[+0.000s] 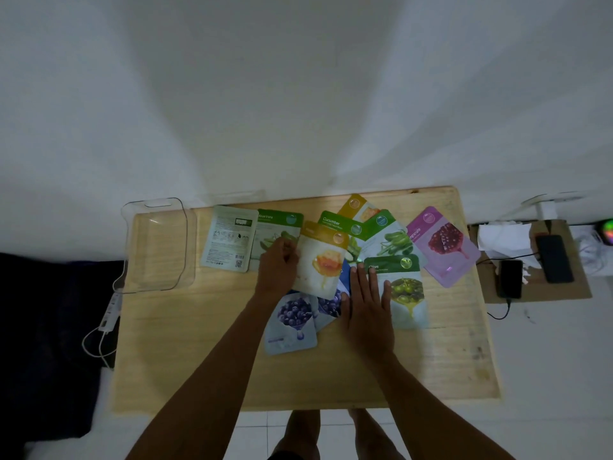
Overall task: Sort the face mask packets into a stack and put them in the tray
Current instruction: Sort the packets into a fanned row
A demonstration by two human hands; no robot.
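Note:
Several face mask packets lie fanned out across the wooden table (199, 343). My left hand (277, 272) grips the left edge of a honey packet (323, 263), which lies over the others. My right hand (366, 307) rests flat, fingers spread, beside the olive packet (406, 293) and over a blueberry packet (328, 307). Another blueberry packet (292, 322) lies nearer me. Aloe vera (280, 227), cucumber (341, 224) and pomegranate (442, 247) packets sit further back. One packet (229, 239) lies back side up at the left. The clear plastic tray (154, 247) stands at the table's left end with nothing in it.
Right of the table, a cardboard sheet (564, 290) carries two phones (510, 278) (554, 258) on cables and crumpled white paper (501, 237). A white charger and cable (106, 323) hang off the table's left side. A white wall is right behind the table.

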